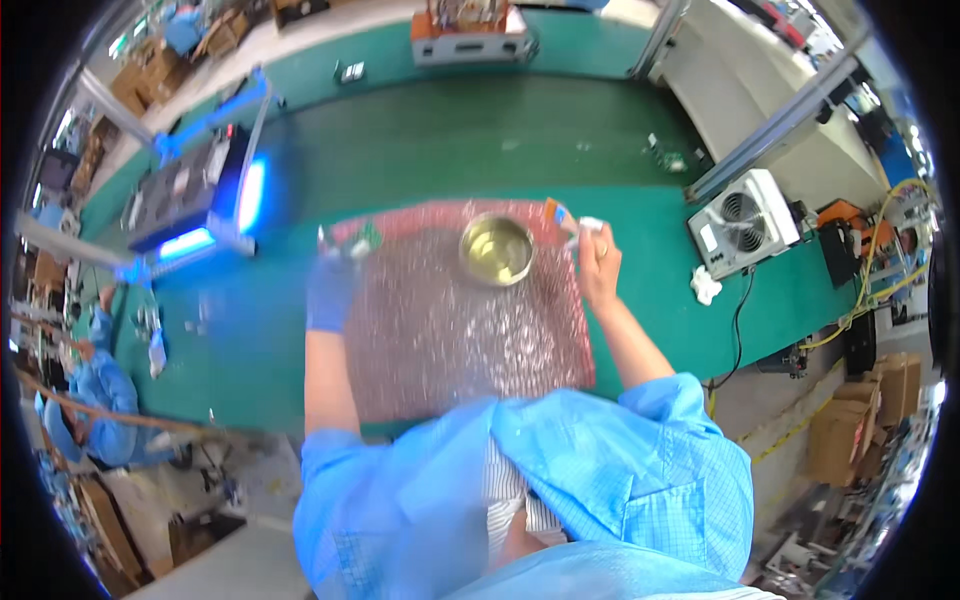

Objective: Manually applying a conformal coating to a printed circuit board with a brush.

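Observation:
My left hand (333, 292), in a blue glove, is over the left edge of a pinkish bubble-wrap sheet (450, 340). Its fingers are smeared by motion, so their grip is unclear. Just beyond its fingertips is a small green circuit board (369, 238). At the sheet's far right edge, my bare right hand (600, 262) is closed around a small white-ended tool (590, 224), its exact kind unclear. An orange and blue piece (556, 211) shows just left of it; whether they are joined I cannot tell. Between my hands stands a round metal bowl (497, 250) with pale yellowish liquid.
A white fan unit (745, 222) stands on the green mat at the right, beside a crumpled white wad (705, 286). At the left is a frame with glowing blue lights (252, 195). Another board (667, 155) lies far right; an orange and grey machine (473, 42) stands at the back.

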### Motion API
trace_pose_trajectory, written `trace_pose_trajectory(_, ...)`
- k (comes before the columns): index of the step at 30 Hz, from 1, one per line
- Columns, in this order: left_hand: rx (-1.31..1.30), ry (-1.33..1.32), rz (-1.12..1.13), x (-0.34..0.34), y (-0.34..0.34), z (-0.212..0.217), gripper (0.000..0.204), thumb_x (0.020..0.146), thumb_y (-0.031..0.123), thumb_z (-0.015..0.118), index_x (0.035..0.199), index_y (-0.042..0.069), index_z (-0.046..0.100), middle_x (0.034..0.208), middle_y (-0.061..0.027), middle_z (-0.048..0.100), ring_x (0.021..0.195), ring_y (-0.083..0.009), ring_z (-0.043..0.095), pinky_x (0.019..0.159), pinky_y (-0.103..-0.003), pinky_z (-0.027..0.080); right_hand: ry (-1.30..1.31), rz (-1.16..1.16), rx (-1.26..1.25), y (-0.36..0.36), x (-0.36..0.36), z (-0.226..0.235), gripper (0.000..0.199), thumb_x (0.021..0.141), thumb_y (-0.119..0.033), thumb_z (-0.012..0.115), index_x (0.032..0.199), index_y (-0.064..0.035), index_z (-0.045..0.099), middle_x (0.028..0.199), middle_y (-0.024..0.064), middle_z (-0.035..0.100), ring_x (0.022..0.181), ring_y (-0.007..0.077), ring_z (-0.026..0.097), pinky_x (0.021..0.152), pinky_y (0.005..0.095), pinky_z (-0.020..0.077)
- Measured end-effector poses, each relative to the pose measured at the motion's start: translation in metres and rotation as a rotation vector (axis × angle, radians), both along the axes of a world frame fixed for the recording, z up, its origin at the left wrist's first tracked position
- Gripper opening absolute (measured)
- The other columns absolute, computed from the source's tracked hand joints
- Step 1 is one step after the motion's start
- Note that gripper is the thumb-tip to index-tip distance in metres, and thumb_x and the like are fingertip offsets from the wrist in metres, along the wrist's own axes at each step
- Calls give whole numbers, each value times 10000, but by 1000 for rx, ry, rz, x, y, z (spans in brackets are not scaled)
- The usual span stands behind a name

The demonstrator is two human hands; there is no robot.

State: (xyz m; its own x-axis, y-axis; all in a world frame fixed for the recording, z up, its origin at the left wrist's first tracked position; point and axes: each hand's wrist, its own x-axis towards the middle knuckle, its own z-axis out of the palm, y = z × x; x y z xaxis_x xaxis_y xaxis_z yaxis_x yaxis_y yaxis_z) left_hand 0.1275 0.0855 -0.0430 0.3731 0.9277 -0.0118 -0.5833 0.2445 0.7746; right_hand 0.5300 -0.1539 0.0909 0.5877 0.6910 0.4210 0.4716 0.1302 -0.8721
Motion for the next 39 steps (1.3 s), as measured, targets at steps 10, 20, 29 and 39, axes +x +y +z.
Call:
trace_pose_trajectory(10,-278,245,24,40,-86,66,189,816,146,647,893,37,514,805,-77,598,713,-185,618,580,-331,560,228,64,-187,15,-10,-23,196,896,-189,521,856,-20,613,630,-15,548,544,37,458,469,190,333)
trace_pose_trajectory(20,-282,314,78,49,-107,75,218,815,158,656,920,39,505,804,-103,598,651,-199,628,536,-307,574,32,75,-352,21,-12,-32,265,853,-257,522,816,-20,635,609,62,615,591,146,600,563,292,453)
trace_pose_trajectory(29,-233,358,87,60,-104,77,200,842,171,630,944,31,529,826,-101,604,679,-189,630,577,-285,577,-44,100,-420,27,-15,-15,273,856,-261,511,825,-20,637,620,70,621,606,153,609,583,305,461)
trace_pose_trajectory(39,-266,394,84,66,-104,85,147,813,141,655,906,70,568,847,-66,609,720,-162,616,565,-294,571,-179,129,-420,27,-2,29,225,862,-208,523,814,-10,620,571,38,579,531,115,568,520,265,438)
